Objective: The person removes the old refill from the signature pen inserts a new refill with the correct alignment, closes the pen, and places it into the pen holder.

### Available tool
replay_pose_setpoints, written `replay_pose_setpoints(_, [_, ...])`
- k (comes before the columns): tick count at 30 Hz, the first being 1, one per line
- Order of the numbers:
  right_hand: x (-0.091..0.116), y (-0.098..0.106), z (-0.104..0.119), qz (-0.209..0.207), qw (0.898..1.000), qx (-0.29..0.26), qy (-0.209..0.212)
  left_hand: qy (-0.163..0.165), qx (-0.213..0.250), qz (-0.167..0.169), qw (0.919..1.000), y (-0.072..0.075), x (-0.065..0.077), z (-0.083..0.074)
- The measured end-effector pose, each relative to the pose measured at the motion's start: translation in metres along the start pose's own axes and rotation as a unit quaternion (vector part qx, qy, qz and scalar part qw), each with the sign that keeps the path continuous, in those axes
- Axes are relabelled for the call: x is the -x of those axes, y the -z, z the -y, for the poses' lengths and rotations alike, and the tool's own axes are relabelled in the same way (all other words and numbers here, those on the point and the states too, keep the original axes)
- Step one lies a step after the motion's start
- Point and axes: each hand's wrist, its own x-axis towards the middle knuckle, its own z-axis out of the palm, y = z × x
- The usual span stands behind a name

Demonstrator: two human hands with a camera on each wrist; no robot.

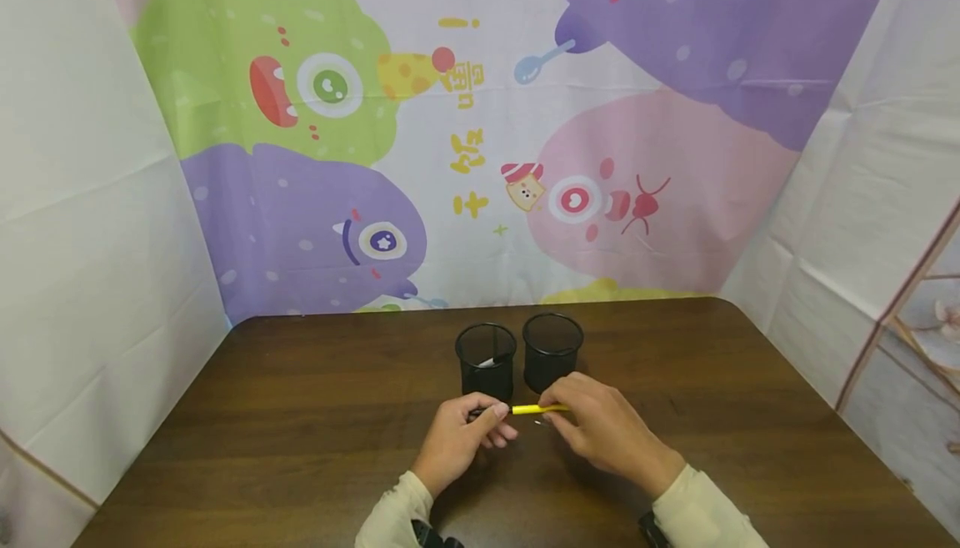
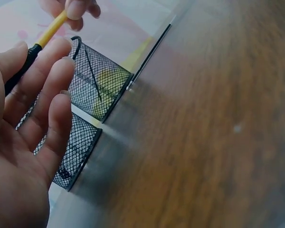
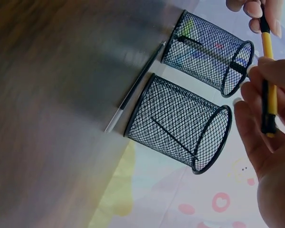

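Observation:
A yellow pen [image 1: 527, 409] with a black grip section spans level between both hands, above the table and in front of two black mesh cups. My left hand [image 1: 461, 441] pinches its black end between thumb and forefinger; the other fingers are loosely bent in the left wrist view. My right hand [image 1: 603, 427] pinches the yellow barrel [image 3: 267, 45], whose black clip and end cap stick out past the fingers in the right wrist view. The left mesh cup [image 1: 486, 381] holds a black-and-white pen. Inside the right mesh cup [image 1: 550, 362] a thin dark stick shows [image 3: 173, 137].
A slim black rod with a clear or whitish end [image 3: 128, 95], perhaps a refill or pen, lies on the brown table [image 1: 300, 431] close to the cups' bases. A printed cartoon cloth [image 1: 480, 264] hangs behind, with pale cloth at both sides.

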Motion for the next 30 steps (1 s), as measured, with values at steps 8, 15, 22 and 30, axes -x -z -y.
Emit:
replay_pose_setpoints(8, [-0.0018, 0.0022, 0.0013, -0.001, 1.0, -0.014, 0.001, -0.01, 0.01, -0.001, 0.9999, 0.0003, 0.0008, -0.0001])
replay_pose_setpoints(15, [-0.0008, 0.0019, 0.0042, 0.028, 0.999, -0.013, -0.029, -0.021, 0.03, 0.002, 0.9993, 0.0, 0.0008, 0.0013])
replay_pose_setpoints(22, [-0.0003, 0.0004, 0.0048, 0.046, 0.998, -0.006, -0.032, -0.02, 0.028, -0.001, 0.9994, 0.0, 0.0014, 0.0011])
replay_pose_setpoints(30, [-0.0023, -0.0019, 0.0075, 0.051, 0.997, -0.003, -0.057, -0.03, 0.032, -0.003, 0.999, -0.0003, 0.0016, -0.0009])
